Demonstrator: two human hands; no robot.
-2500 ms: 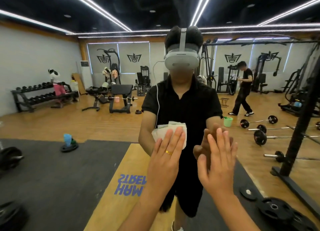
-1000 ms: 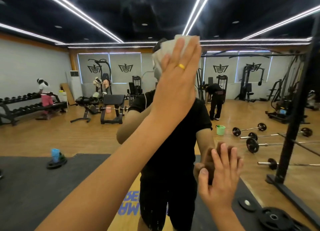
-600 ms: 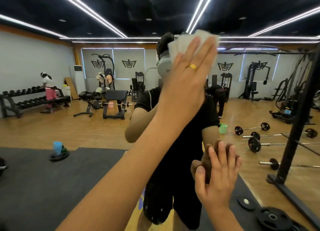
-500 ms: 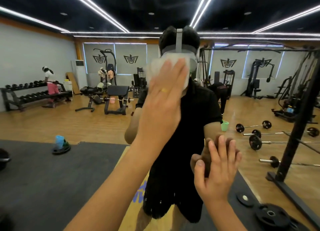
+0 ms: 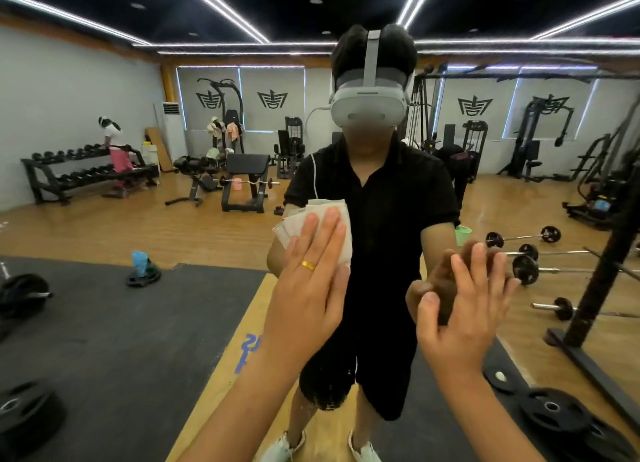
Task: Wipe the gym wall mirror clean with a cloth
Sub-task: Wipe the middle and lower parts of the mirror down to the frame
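Note:
The wall mirror [image 5: 104,323] fills the head view and reflects me and the gym. My left hand [image 5: 308,288], with a gold ring, lies flat with straight fingers and presses a folded white cloth [image 5: 322,219] against the glass at chest height. The cloth sticks out above my fingertips. My right hand [image 5: 464,302] rests flat on the glass to the right, fingers spread and straight, holding nothing. Its reflection meets it palm to palm.
All else is reflection: black floor mat, weight plates [image 5: 554,416] at lower right, barbells [image 5: 523,236] on the wooden floor, a black rack post [image 5: 602,271] at right, a dumbbell rack [image 5: 79,174] and benches at left, with other people in the background.
My left hand has swept the cloth down the glass from head height to chest height. The right hand has stayed planted in the same spot.

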